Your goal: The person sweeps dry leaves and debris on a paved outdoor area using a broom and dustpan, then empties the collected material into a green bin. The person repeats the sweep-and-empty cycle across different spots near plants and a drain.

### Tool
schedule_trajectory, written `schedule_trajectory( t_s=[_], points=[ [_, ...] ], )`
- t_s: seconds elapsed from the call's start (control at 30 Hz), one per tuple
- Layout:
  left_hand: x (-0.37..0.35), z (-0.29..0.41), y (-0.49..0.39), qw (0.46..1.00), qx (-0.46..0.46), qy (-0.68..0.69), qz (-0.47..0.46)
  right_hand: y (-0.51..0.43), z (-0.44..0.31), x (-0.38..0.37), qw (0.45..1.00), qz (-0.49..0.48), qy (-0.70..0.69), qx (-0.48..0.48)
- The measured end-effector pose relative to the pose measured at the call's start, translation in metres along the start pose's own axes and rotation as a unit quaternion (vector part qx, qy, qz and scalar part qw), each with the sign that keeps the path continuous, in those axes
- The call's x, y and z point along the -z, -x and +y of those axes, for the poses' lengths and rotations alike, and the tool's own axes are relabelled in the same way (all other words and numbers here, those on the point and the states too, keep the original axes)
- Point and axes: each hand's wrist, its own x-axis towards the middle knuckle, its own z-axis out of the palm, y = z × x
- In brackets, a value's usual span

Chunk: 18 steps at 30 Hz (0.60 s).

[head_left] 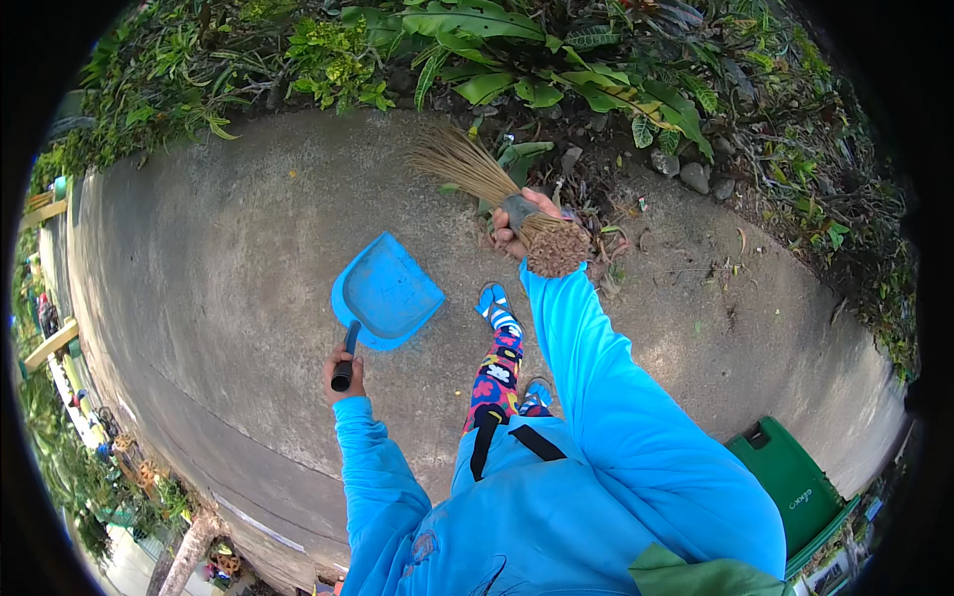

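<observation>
My left hand (345, 375) grips the dark handle of a blue plastic dustpan (391, 290), whose pan lies over the concrete to the left of my feet. In my right hand (519, 220) is a stick broom (469, 165), held around its grey-bound middle. The bristles fan out to the upper left, above the border of the plant bed, and the blunt cut end points towards me. Dry leaves and plant litter (615, 249) lie on the ground just right of this hand. Whether the bristles touch the ground, I cannot tell.
Leafy plants (484, 22) and stones (695, 177) line the far edge of the concrete path (223, 276). A green plastic bin (794, 477) stands at the lower right. Wooden bars (51, 344) are at the far left, and a tree trunk (190, 555) rises at the lower left.
</observation>
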Motion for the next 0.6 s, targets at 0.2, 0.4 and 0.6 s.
schedule_trajectory(
  t_s=[0.2,0.4,0.6],
  points=[
    [-0.065,0.022,-0.058,0.987,-0.113,-0.054,-0.102,0.175,0.016,0.023,0.992,0.091,-0.019,0.079],
    [-0.152,0.048,-0.100,0.963,-0.195,-0.108,-0.151,0.322,0.078,-0.015,0.990,0.125,0.012,0.061],
    [-0.217,0.081,-0.118,0.944,-0.232,-0.143,-0.184,0.420,0.107,-0.050,0.898,0.339,0.248,0.131]
  ],
)
